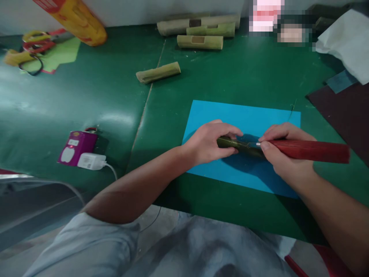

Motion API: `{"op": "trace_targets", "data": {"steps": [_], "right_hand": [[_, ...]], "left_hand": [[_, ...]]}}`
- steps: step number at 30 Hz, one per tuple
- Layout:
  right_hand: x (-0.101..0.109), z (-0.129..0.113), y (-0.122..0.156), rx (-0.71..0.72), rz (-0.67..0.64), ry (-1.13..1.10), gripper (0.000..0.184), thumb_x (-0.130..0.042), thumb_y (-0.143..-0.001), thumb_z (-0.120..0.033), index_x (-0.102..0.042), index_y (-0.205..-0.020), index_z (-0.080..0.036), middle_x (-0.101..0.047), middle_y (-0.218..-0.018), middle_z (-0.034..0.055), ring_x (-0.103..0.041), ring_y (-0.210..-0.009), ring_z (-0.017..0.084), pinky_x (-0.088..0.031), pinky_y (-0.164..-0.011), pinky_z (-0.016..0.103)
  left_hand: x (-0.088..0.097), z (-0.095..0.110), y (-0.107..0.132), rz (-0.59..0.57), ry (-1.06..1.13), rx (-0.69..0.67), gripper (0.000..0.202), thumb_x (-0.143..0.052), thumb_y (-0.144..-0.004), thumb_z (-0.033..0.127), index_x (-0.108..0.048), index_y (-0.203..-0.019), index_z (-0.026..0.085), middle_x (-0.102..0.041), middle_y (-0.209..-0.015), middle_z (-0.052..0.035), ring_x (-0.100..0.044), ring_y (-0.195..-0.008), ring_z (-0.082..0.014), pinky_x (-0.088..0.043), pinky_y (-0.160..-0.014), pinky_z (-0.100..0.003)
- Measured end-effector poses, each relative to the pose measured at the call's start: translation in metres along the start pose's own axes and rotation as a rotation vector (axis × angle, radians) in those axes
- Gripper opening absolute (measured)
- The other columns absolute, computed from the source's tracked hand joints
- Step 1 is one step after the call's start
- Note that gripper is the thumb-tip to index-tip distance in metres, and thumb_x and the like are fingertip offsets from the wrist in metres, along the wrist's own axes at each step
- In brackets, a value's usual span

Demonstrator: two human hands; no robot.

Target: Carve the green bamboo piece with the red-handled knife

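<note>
Left-hand grip (pixel 209 140) is wrapped round one end of a dark green bamboo piece (pixel 226 142), thumb on the near side, fingers on the far side. Right-hand grip (pixel 292 167) is closed on a red-handled tool (pixel 317 151), with its thin metal end touching or just over the bamboo, can't tell which from where I'm standing. So the bamboo sits right between the two hands, lying over a blue sheet (pixel 242 115) on the green table (pixel 109 77).

Other stuff around: a lone paler bamboo piece (pixel 158 72) further back, then a few more against the wall, the front one (pixel 210 43) with a squarish notch in it. Off left there's a purple box (pixel 83 144) with a white plug (pixel 90 161), plus scissors (pixel 37 46) and a yellow bottle (pixel 83 27) behind. Fingers cover the bamboo's left end, and the right end runs in by the other hand.

Looks-wise it's a slim, olive-dark tube, a bit shiny, way darker than the others.
</note>
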State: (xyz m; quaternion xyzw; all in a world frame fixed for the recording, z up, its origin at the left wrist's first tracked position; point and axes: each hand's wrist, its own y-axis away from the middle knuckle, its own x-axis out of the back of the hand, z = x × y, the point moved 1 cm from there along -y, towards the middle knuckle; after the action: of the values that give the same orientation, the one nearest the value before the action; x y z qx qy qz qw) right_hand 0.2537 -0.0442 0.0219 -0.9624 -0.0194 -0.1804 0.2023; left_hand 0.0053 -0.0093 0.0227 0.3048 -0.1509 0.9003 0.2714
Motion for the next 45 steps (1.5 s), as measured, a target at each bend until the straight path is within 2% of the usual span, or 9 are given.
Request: {"op": "trace_targets", "data": {"steps": [6,10,18,24,29,33,37,41,45], "right_hand": [[0.001,-0.012,0.005,-0.112,0.018,0.088,0.007,-0.083,-0.096,-0.033,-0.079,-0.092,-0.037,-0.084,-0.093,0.0000,-0.078,-0.079,0.026,-0.065,-0.070,0.043],[-0.001,-0.019,0.004,-0.137,-0.063,0.114,0.009,-0.086,-0.095,-0.038,-0.084,-0.104,-0.037,-0.088,-0.102,-0.0007,-0.083,-0.088,0.025,-0.069,-0.079,0.040],[0.002,-0.020,-0.003,-0.195,-0.175,0.086,0.012,-0.087,-0.094,-0.036,-0.085,-0.106,-0.036,-0.089,-0.100,-0.0042,-0.084,-0.082,0.021,-0.069,-0.072,0.034],[0.000,-0.017,-0.001,-0.163,-0.152,0.107,0.011,-0.086,-0.094,-0.035,-0.086,-0.106,-0.037,-0.089,-0.104,-0.0033,-0.086,-0.090,0.024,-0.071,-0.081,0.036],[0.000,-0.019,-0.001,-0.180,-0.157,0.097,0.011,-0.086,-0.095,-0.034,-0.085,-0.106,-0.036,-0.089,-0.104,-0.0040,-0.086,-0.088,0.023,-0.071,-0.080,0.035],[0.000,-0.020,-0.001,-0.176,-0.171,0.123,0.010,-0.084,-0.097,-0.037,-0.085,-0.107,-0.034,-0.089,-0.108,-0.0032,-0.086,-0.097,0.023,-0.071,-0.087,0.035],[0.000,-0.021,-0.001,-0.200,-0.155,0.106,0.011,-0.082,-0.099,-0.039,-0.085,-0.108,-0.033,-0.089,-0.109,-0.0022,-0.085,-0.095,0.023,-0.070,-0.084,0.035],[0.000,-0.021,-0.001,-0.215,-0.155,0.070,0.011,-0.083,-0.098,-0.039,-0.085,-0.107,-0.033,-0.089,-0.108,-0.0020,-0.085,-0.095,0.024,-0.070,-0.083,0.036],[0.000,-0.021,-0.003,-0.233,-0.174,0.028,0.011,-0.085,-0.097,-0.039,-0.086,-0.106,-0.033,-0.089,-0.108,-0.0020,-0.085,-0.095,0.024,-0.071,-0.084,0.037]], "left_hand": [[0.001,0.001,0.000,-0.021,-0.025,0.016,0.039,-0.086,-0.091,0.028,-0.081,-0.129,0.025,-0.086,-0.113,-0.0040,-0.078,-0.110,-0.0220,-0.061,-0.103,-0.035],[0.001,0.000,0.000,-0.026,-0.038,-0.013,0.038,-0.086,-0.092,0.033,-0.081,-0.129,0.024,-0.085,-0.112,-0.0044,-0.078,-0.109,-0.0224,-0.061,-0.100,-0.034],[0.000,0.000,0.000,-0.016,-0.034,-0.035,0.037,-0.087,-0.093,0.031,-0.081,-0.128,0.024,-0.086,-0.112,-0.0043,-0.078,-0.108,-0.0213,-0.061,-0.100,-0.033],[0.000,-0.001,-0.001,-0.020,-0.036,-0.039,0.037,-0.087,-0.094,0.032,-0.080,-0.129,0.024,-0.086,-0.112,-0.0048,-0.079,-0.108,-0.0220,-0.061,-0.102,-0.034],[0.000,-0.002,0.000,-0.011,-0.031,-0.070,0.036,-0.086,-0.095,0.034,-0.080,-0.128,0.023,-0.086,-0.113,-0.0050,-0.078,-0.108,-0.0222,-0.062,-0.100,-0.034],[0.000,-0.002,0.001,-0.002,-0.050,-0.071,0.035,-0.086,-0.096,0.033,-0.080,-0.129,0.023,-0.086,-0.112,-0.0041,-0.078,-0.108,-0.0212,-0.061,-0.099,-0.032],[0.000,-0.001,0.001,0.002,-0.064,-0.061,0.037,-0.087,-0.093,0.029,-0.080,-0.129,0.023,-0.085,-0.111,-0.0031,-0.078,-0.107,-0.0204,-0.061,-0.098,-0.031],[0.000,-0.001,0.000,-0.011,-0.063,-0.041,0.035,-0.087,-0.094,0.032,-0.080,-0.128,0.024,-0.085,-0.113,-0.0032,-0.078,-0.108,-0.0210,-0.061,-0.100,-0.033],[0.000,-0.001,0.000,0.006,-0.052,-0.090,0.035,-0.087,-0.094,0.030,-0.080,-0.127,0.022,-0.085,-0.111,-0.0039,-0.078,-0.106,-0.0207,-0.060,-0.097,-0.031]]}}
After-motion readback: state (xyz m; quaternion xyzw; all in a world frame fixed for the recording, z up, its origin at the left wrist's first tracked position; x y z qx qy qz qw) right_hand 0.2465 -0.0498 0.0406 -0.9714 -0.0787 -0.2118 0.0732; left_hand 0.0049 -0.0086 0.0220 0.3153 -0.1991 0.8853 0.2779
